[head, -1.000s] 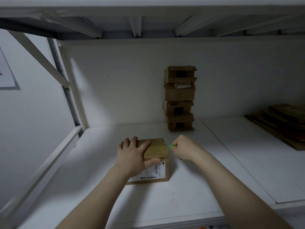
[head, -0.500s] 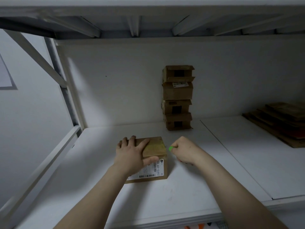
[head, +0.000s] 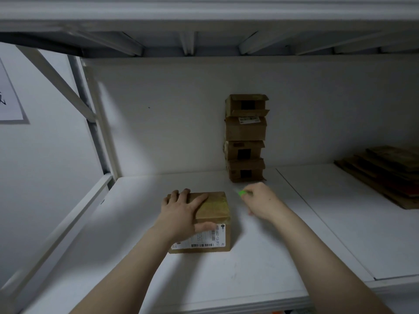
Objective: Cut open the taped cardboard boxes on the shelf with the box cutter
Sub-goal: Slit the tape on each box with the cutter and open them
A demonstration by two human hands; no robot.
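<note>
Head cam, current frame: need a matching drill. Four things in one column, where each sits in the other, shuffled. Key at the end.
Things
1. box cutter
2. front box
3. box stack
4. flattened cardboard

Places
a. lies flat at the far right of the shelf
b. gripped in the right hand, just right of the front box
c. stands against the back wall
d. pressed under the left hand

Pairs: 1-b, 2-d, 3-c, 4-a
</note>
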